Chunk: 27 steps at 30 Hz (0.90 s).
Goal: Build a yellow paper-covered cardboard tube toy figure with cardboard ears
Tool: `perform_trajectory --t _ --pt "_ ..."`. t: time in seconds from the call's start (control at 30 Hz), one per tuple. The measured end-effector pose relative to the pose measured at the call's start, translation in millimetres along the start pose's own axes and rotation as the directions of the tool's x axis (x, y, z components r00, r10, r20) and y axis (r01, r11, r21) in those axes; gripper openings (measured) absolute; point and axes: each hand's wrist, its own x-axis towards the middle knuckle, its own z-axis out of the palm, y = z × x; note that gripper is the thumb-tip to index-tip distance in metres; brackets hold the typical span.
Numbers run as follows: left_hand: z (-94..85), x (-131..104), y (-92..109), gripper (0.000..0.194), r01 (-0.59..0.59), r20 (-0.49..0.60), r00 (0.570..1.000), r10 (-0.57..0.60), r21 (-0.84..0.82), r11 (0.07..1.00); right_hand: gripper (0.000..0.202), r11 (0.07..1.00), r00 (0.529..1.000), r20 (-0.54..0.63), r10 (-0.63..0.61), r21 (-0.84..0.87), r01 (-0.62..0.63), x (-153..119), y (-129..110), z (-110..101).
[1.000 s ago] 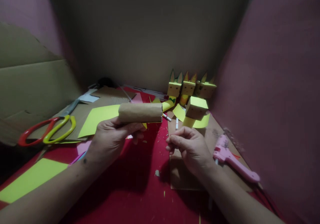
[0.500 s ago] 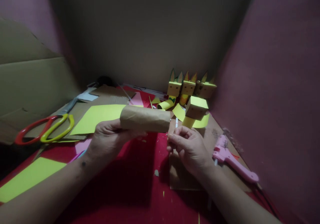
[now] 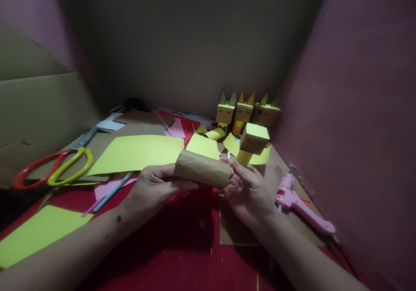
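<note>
A brown cardboard tube lies crosswise between my hands above the red tabletop, its right end tilted slightly down. My left hand grips its left end, with the thumb along the lower side and some fingers hidden at the tube's open end. At the other end, my right hand has its curled fingers on the tube's rim. Just past my right hand stands a box-headed cardboard figure on a yellow tube body. Yellow paper lies behind my left hand.
Large scissors with red and yellow handles lie at left, beside a blue pen. A pink glue gun rests on cardboard at right, its cord running toward me. Several eared box-headed figures stand at the back wall.
The tube has moved right and toward me, and its right end has dipped. My right hand, closed and apart from the tube before, now touches its right end.
</note>
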Motion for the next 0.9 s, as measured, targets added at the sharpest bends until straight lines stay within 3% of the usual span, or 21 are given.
perform_trajectory --t 0.13,0.3,0.5,0.67,0.77,0.9 --pt "1.5 0.5 1.7 0.011 0.018 0.040 0.999 -0.019 0.017 1.000 0.030 0.992 0.995 0.004 0.099 0.081 -0.099 1.7 -3.2 0.9" --pt "3.2 0.2 3.6 0.010 0.079 0.082 0.993 -0.081 0.029 0.996 0.040 0.999 0.999 0.018 0.034 0.010 -0.034 1.3 -5.4 4.6" --pt "-2.4 5.1 0.4 0.005 0.151 0.130 0.977 -0.166 0.120 0.981 0.025 0.998 1.000 -0.020 0.022 0.051 -0.021 1.7 -6.0 4.4" --pt "-2.8 6.1 0.2 0.007 0.220 0.131 0.965 -0.229 0.076 0.972 0.005 0.996 0.997 0.024 -0.072 0.058 0.070 -0.1 -1.5 2.7" --pt "-0.2 3.7 3.2 0.003 0.272 0.119 0.954 -0.275 0.041 0.961 0.016 0.999 0.992 0.124 -0.030 0.036 0.026 -1.5 -1.1 0.6" --pt "2.5 2.1 7.0 0.015 0.294 0.089 0.951 -0.296 0.039 0.955 0.040 0.996 0.976 0.205 0.071 0.030 -0.079 -3.4 -3.6 0.1"
